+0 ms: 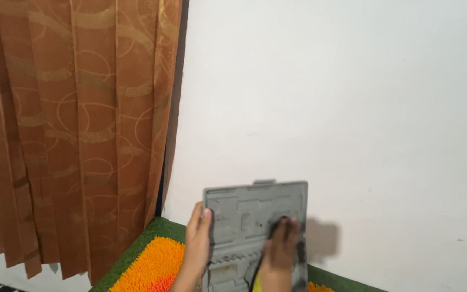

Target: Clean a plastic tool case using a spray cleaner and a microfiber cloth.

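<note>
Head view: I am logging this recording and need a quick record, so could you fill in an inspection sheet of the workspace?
Surface: shaggy orange mat with a green border, low in the frame.
Job's things: grey moulded plastic tool-case tray, held upright in front of the wall, its recessed compartments facing the camera.
Clutter: nothing seen.
Grippers: left hand grips the tray's left edge; right hand lies on the tray's face, blurred, fingers spread on it.
Cables: nothing seen.
Surroundings: plain white wall behind; brown patterned pleated curtain hanging on the left.
</note>
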